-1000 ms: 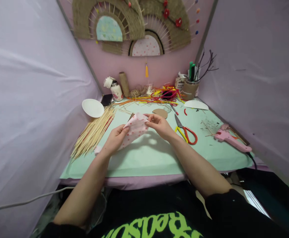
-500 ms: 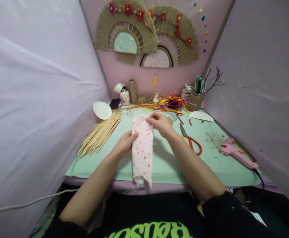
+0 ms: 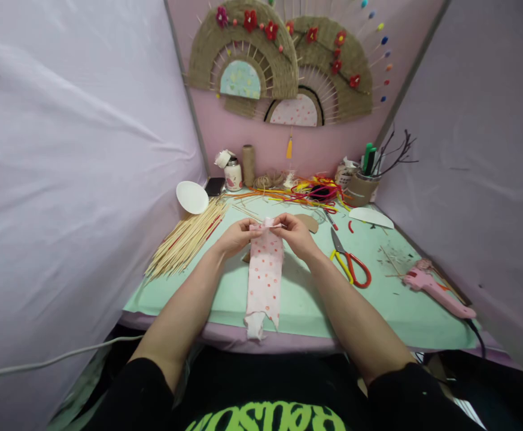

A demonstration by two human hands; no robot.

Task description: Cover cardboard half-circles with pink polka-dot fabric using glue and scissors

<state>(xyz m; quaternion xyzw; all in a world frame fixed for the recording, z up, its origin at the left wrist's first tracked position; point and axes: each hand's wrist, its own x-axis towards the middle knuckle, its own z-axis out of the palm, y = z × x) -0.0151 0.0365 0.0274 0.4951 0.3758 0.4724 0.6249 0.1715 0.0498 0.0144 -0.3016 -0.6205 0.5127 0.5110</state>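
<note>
A long strip of pink fabric with red dots (image 3: 265,276) hangs from both my hands over the green mat (image 3: 297,299). My left hand (image 3: 235,237) pinches the strip's top left corner, fingers closed. At the top right corner, my right hand (image 3: 295,232) pinches it the same way. The strip's lower end reaches past the table's front edge. Both hands hover above the middle of the mat.
A bundle of bamboo skewers (image 3: 185,240) lies at the left, with a white plate (image 3: 191,196) behind it. Red-handled scissors (image 3: 349,261) and a pink glue gun (image 3: 436,288) lie at the right. Coloured cords (image 3: 306,190), a cup of tools (image 3: 361,185) and woven fans (image 3: 279,66) are at the back.
The bunched fabric has been unfolded into a hanging strip. My left hand moved up from its side to the top edge, beside my right hand.
</note>
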